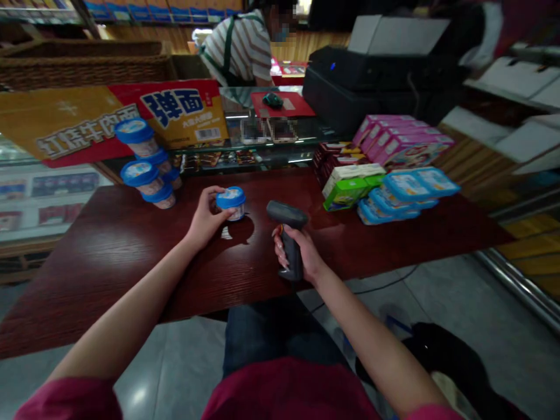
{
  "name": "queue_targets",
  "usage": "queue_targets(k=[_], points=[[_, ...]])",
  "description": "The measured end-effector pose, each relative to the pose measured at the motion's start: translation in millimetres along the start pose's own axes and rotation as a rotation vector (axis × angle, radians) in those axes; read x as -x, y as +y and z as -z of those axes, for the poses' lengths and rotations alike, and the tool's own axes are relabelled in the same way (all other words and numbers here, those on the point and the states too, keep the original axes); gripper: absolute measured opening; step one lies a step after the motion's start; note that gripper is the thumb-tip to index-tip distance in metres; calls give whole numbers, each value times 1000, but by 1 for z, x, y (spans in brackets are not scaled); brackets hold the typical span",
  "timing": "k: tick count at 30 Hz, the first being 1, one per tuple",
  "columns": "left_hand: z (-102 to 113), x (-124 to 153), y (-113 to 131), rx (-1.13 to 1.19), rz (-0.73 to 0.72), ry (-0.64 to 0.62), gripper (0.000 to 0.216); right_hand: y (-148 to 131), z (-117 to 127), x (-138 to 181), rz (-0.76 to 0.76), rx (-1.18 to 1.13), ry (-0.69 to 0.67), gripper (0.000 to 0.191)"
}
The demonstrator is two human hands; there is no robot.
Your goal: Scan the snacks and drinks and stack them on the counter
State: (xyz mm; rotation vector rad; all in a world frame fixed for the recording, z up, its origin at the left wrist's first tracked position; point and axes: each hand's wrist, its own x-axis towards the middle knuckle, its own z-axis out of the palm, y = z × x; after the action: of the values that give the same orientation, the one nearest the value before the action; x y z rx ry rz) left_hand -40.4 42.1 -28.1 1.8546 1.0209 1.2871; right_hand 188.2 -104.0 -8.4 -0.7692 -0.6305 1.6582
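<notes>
My left hand (207, 213) grips a small tub with a blue lid (231, 203) just above the dark red-brown table (131, 268); a shadow falls on the wood beneath it. In my right hand (301, 251) is a grey barcode scanner (290, 233), held upright by its handle with its head pointing left toward the tub. Several more blue-lidded tubs (146, 175) stand stacked at the table's left back. At the right back sit blue-lidded flat containers (406, 186), green boxes (350, 191), dark brown boxes (326, 160) and pink boxes (402, 143).
Beyond the table is a glass counter (280, 140) with a red mat (301, 104) and a black mouse (272, 101). A co-worker (238, 46) in a striped top leans behind it. A printed carton (175, 114) and wicker basket (83, 64) stand at left. A cable (385, 286) trails below.
</notes>
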Motion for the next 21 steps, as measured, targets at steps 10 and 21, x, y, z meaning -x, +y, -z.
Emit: queue_targets(k=[10,21], points=[[-127,37,63,117,-94,-493,59,-53,99,103,295,-90,226,31],[-324,51,146,3,-561,-610,44,-118,179,171,478,-54,418,29]])
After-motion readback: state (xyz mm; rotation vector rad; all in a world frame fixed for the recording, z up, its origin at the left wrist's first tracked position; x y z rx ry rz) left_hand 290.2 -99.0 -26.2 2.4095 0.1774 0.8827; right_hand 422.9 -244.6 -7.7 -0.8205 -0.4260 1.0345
